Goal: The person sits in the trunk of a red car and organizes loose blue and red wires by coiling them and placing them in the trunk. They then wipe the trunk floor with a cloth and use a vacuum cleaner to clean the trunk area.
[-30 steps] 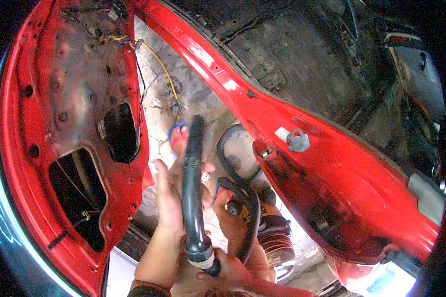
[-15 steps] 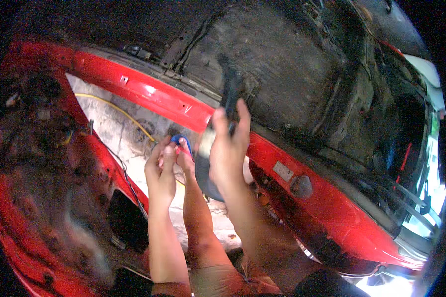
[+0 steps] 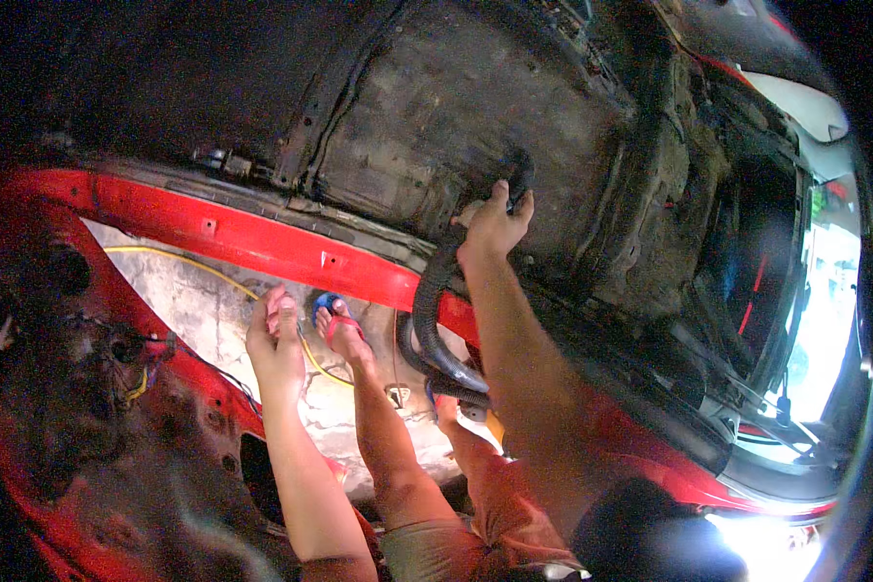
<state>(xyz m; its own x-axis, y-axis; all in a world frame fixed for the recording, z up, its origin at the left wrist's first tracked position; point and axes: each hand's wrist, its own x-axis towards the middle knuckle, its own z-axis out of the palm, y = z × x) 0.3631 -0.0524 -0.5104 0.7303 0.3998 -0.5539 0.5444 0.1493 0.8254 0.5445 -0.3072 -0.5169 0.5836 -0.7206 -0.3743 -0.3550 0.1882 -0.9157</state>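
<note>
My right hand [image 3: 496,229] is closed round the dark end of a ribbed black hose, held low over the bare, dirty floor pan [image 3: 436,107] of a stripped car. The hose [image 3: 431,308] bends down from the hand across the red door sill [image 3: 291,250] to the ground outside. What fits on its tip is dark and hard to make out. My left hand [image 3: 277,339] hovers above the concrete beyond the sill, fingers loosely curled, thumb apart, with nothing plainly held. Below it stands my bare foot in a blue sandal [image 3: 326,308].
An open red door [image 3: 165,427] with its inner panel bare and loose wires [image 3: 138,386] is on the left. A yellow cable [image 3: 179,264] runs over the cracked concrete [image 3: 194,291]. Dark fittings [image 3: 228,162] stick up along the floor pan's edge. Bright light enters at the right.
My right hand has moved rightward and farther in over the floor pan with the hose end. More of the hose shows across the sill. My left hand has shifted left, and the view has tilted.
</note>
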